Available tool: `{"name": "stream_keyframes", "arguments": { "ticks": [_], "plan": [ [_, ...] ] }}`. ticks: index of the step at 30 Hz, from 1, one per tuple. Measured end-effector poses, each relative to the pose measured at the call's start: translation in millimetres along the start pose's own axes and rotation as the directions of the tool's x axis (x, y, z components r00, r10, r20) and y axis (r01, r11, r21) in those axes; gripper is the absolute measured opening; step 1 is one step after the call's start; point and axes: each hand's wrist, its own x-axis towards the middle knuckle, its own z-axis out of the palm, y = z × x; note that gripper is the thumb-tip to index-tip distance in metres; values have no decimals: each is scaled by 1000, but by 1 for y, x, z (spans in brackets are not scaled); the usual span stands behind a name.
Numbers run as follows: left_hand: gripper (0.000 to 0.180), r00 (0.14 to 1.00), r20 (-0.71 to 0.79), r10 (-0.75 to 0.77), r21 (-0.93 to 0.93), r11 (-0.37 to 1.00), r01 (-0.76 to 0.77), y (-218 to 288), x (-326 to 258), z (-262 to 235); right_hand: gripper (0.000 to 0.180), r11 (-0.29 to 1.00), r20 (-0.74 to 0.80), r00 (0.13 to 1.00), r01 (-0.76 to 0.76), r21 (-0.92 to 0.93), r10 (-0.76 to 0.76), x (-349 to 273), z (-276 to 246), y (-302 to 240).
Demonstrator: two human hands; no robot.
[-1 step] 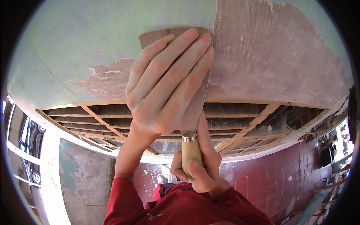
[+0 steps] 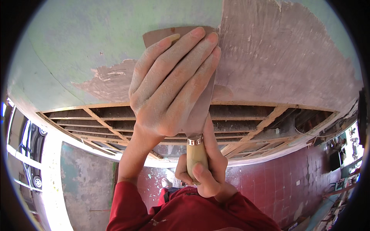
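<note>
Fingers, left hand (image 2: 169, 82): mine lie spread flat and open on the broad metal blade of the scraper (image 2: 200, 104), pressing it against the wall so the edge bites evenly.
Fingers, right hand (image 2: 204, 169): curled tight round the pale wooden handle (image 2: 195, 156), thumb over the front, so I can push along its length.
Scraper position: blade flat on the wall, its top edge at the border between the pale green painted coat (image 2: 96, 46) and the bare pinkish-brown plaster (image 2: 285, 57); a shiny metal collar joins blade and handle.
Wall texture: paint smooth and chalky; stripped plaster rough, streaked, flaky at its edges.
Hands: dusted with fine pale powder.
Below the wall: open timber lattice of slats (image 2: 115, 123), dark gaps between.
Sleeves: red cloth (image 2: 185, 213), speckled.
Floor: dark red tiles (image 2: 277, 181), far beneath.
</note>
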Motion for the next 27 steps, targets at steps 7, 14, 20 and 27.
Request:
{"name": "stream_keyframes", "arguments": {
  "ticks": [7,14,20,27],
  "plan": [
    [34,997,-68,31,-50,998,-35,-5,-1,7,92,999,44,999,28,-32,-27,-2,-3,0],
    [30,1000,-22,8,-55,998,-10,-1,6,1,91,999,33,999,20,-35,-19,-3,-6,-2],
    [18,986,-166,17,-23,1000,-21,-3,4,13,84,997,132,990,45,69,-54,0,-8,-6],
    [15,986,-157,-54,-59,997,45,2,9,13,87,996,110,990,91,-5,-90,0,-6,-3]
  ]
}}
